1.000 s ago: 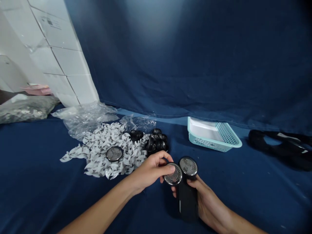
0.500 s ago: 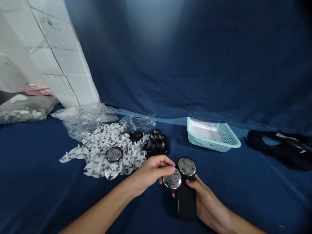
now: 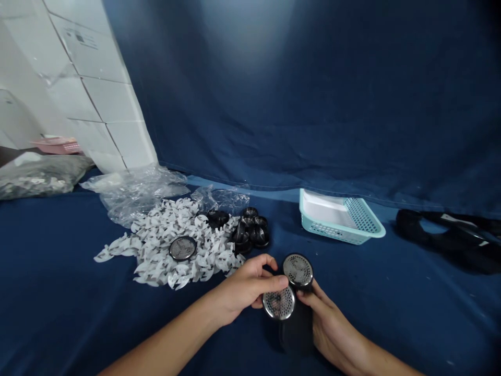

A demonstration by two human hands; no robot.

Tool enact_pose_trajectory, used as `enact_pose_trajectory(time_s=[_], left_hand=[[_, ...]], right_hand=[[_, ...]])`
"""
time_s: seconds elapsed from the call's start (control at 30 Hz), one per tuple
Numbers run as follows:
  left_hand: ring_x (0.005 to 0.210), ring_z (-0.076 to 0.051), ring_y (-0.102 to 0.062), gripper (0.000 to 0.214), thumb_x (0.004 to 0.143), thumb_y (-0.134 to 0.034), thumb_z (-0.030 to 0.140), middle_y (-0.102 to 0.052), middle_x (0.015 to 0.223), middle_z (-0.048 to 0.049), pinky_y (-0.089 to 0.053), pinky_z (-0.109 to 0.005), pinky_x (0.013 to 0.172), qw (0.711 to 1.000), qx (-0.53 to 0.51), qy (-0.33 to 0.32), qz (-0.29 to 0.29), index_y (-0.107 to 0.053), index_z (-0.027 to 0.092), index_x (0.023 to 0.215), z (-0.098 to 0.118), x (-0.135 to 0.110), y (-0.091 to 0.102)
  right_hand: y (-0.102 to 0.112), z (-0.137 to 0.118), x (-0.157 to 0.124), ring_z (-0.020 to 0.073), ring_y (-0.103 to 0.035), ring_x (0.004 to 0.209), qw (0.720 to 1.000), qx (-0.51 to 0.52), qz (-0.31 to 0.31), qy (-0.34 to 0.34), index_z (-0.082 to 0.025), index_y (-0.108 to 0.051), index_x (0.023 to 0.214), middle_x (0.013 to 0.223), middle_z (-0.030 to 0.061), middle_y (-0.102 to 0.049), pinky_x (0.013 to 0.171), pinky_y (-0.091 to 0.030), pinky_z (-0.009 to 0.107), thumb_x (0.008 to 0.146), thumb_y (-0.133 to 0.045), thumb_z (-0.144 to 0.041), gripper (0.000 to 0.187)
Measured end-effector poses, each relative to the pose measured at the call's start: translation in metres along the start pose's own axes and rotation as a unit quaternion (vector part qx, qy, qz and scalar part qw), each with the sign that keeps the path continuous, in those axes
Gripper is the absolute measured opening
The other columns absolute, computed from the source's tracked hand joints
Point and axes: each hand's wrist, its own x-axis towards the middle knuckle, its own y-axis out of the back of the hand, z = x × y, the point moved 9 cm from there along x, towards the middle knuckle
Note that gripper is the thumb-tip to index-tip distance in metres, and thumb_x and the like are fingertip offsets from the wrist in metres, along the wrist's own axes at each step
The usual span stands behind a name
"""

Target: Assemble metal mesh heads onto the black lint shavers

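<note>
My left hand (image 3: 252, 287) is closed on a round cap (image 3: 279, 304) with a shiny perforated metal face and rim, thumb on top. Wrapped around a black handheld device that looks like a fabric shaver (image 3: 298, 270) is my right hand (image 3: 326, 321). The shaver's round head also has a perforated metal face, turned up toward me. The cap overlaps the shaver's black body just below the head; whether they touch is unclear. Left of my hands, a heap of small white curved pieces (image 3: 156, 261) carries another perforated cap (image 3: 182, 248) on top.
Several black round caps (image 3: 250, 230) cluster beside the white heap. Clear plastic bags (image 3: 136, 188) lie behind it. A teal basket (image 3: 342, 232) stands at the back right, with a black strap-like item (image 3: 446, 235) farther right. White boxes (image 3: 113, 99) and a blue curtain (image 3: 297, 104) rise behind.
My left hand and its cap have shifted slightly down and right, farther over the shaver's body. The left fingers have curled differently; the right hand keeps its hold.
</note>
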Motion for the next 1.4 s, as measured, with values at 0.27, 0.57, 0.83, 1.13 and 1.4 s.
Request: enact_pose_trajectory(time_s=[0.27,0.57,0.83,1.13,1.4], left_hand=[[0.053,-0.009,-0.049,0.048,0.067,-0.08,0.041,-0.054,0.064,0.0052,-0.031,-0.021,0.046,1.0,-0.008,0.004,-0.007,-0.039,0.022,0.083,-0.01,0.004,-0.001],[0.048,-0.005,-0.038,0.043,0.075,-0.076,0.041,-0.043,0.059,0.0082,-0.022,-0.018,0.042,0.998,-0.004,-0.055,0.0,-0.038,0.021,0.076,0.008,0.001,0.003],[0.055,-0.01,-0.054,0.029,0.085,-0.064,0.045,-0.056,0.072,0.0027,-0.042,-0.022,0.048,0.985,-0.071,-0.121,0.101,-0.047,0.022,0.093,0.025,0.004,0.035],[0.058,-0.019,-0.067,0.044,0.09,-0.056,0.035,-0.065,0.083,-0.0058,-0.056,-0.036,0.059,0.985,-0.075,-0.117,0.103,-0.05,0.02,0.131,0.029,0.001,0.03],[0.064,-0.021,-0.07,0.045,0.091,-0.053,0.028,-0.068,0.085,-0.0097,-0.058,-0.039,0.063,0.989,-0.092,-0.098,0.055,-0.05,0.016,0.134,0.024,0.002,0.024]], right_hand=[[0.004,0.004,0.002,0.0234,-0.054,0.121,1.0,-0.01,0.011,0.013,-0.033,-0.027,0.146,0.13,0.0031,-0.063,0.103,-0.037,0.038,0.076,-0.079,-0.033,0.087],[0.001,0.002,0.0,0.0253,-0.063,0.108,1.0,-0.01,0.013,-0.011,-0.027,-0.024,0.145,0.117,0.006,-0.07,0.094,-0.043,0.038,0.074,-0.079,-0.035,0.09],[0.0,0.002,0.001,0.0302,-0.068,0.099,1.0,-0.008,-0.006,-0.012,-0.025,-0.006,0.149,0.114,0.0124,-0.07,0.092,-0.046,0.045,0.076,-0.077,-0.032,0.102],[0.002,0.001,0.002,0.0314,-0.068,0.099,1.0,0.002,-0.008,-0.005,-0.025,-0.005,0.15,0.113,0.0129,-0.07,0.092,-0.044,0.047,0.073,-0.081,-0.033,0.108],[0.001,0.002,0.0,0.0304,-0.069,0.096,1.0,-0.024,0.001,-0.015,-0.023,-0.004,0.15,0.102,0.0107,-0.074,0.092,-0.044,0.046,0.068,-0.083,-0.041,0.115]])
